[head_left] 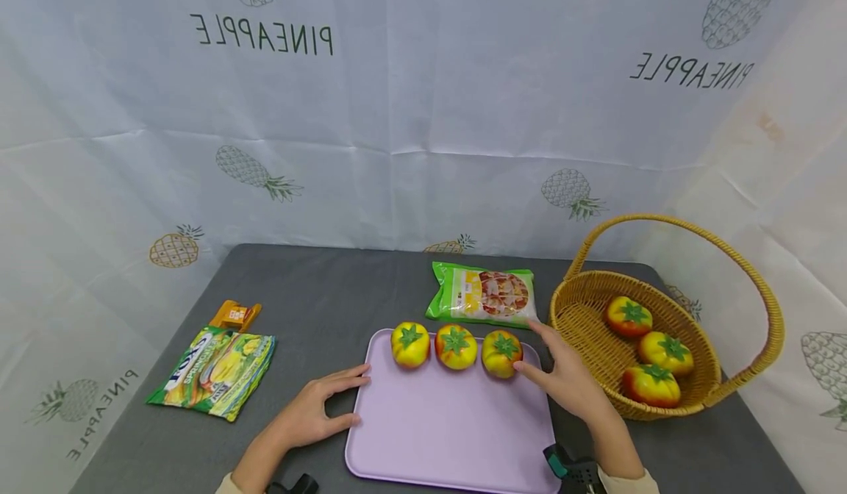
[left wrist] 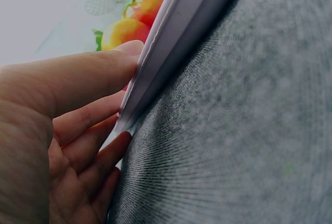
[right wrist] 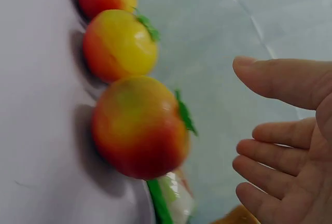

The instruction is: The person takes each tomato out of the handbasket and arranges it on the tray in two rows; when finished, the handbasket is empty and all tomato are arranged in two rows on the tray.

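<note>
Three yellow-and-red fruits with green leafy tops stand in a row along the far edge of a light purple tray (head_left: 456,435): a left fruit (head_left: 410,345), a middle fruit (head_left: 455,347) and a right fruit (head_left: 501,354). My left hand (head_left: 317,409) is at the tray's left edge, thumb and fingers spread apart. In the left wrist view its thumb tip lies against the tray's rim (left wrist: 171,53). My right hand (head_left: 570,376) hovers by the right fruit, fingers extended and nothing held. In the right wrist view, a gap shows between this hand (right wrist: 290,146) and the nearest fruit (right wrist: 140,125).
A wicker basket (head_left: 576,325) with a tall handle stands at the right, holding three similar fruits. Behind the tray lies a green-and-clear food packet (head_left: 492,294). To the left are a green packet (head_left: 218,373) and a small orange packet (head_left: 234,316) on the grey table (head_left: 317,295).
</note>
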Tool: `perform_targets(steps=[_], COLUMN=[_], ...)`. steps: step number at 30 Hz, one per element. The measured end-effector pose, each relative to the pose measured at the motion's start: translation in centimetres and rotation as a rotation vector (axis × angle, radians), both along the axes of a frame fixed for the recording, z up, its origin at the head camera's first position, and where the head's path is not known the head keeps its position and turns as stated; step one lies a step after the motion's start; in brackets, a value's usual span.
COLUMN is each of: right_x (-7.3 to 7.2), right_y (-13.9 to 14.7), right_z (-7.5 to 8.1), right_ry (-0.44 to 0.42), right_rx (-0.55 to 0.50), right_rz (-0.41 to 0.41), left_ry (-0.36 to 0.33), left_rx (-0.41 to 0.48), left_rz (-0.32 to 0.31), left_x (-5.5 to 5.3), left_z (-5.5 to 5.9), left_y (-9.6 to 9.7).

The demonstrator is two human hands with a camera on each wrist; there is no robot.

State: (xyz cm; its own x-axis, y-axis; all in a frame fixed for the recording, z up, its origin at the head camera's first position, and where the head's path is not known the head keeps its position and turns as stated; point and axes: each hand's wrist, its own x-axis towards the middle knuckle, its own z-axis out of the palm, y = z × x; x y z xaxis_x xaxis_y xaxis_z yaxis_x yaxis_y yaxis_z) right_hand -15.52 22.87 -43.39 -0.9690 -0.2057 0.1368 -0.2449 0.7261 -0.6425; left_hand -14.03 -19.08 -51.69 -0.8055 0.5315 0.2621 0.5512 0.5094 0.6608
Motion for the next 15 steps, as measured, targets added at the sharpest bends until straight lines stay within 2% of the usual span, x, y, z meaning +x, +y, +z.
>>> perform_targets(steps=[6,12,15], right_x=[0.9,1.3,1.6], right_y=[1.9,4.5,6.0], right_z=[1.3,1.3,1.4], right_ry=[0.053,0.090,0.080], right_rx=[0.012,0.062,0.081], right_rz=[-0.029,-0.090,-0.127], left_ry=[0.015,0.010,0.002], left_rx=[-0.001,0.002,-0.006], left_rz=[-0.009,-0.003,-0.002], left_x=[0.0,0.1,0.1], left_z=[0.0,0.2,0.2], left_y=[0.1,0.1,0.1])
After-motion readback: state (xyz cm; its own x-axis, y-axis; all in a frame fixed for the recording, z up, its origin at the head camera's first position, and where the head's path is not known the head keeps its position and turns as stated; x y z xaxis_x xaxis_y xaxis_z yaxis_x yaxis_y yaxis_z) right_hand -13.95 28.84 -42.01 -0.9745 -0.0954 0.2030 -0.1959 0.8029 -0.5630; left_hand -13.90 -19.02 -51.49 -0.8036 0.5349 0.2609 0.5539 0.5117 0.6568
